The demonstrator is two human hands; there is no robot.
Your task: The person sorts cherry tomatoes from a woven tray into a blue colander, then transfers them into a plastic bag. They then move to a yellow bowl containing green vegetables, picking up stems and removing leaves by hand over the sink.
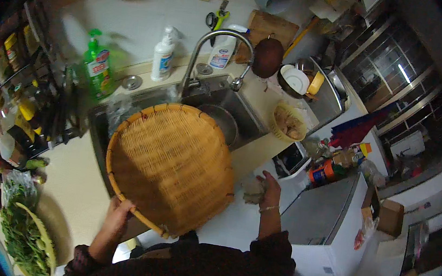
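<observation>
A round woven bamboo tray (177,161) tilts over the front of the stainless steel sink (101,128), its inner side facing up. My left hand (116,216) grips its rim at the lower left, with the thumb over the edge. To the right of the tray, apart from it, my right hand (272,193) holds a greyish crumpled cloth (253,191), which is blurred. Behind the tray rises a curved chrome faucet (192,61). The tray covers much of the basin, where a round pan or bowl (229,122) partly shows.
A green dish soap bottle (99,69) and a white pump bottle (163,58) line the sink's back. A yellow basket with food (288,123) sits right of the sink. Leafy greens (24,234) fill a basket at lower left. A white cabinet (318,255) stands at right.
</observation>
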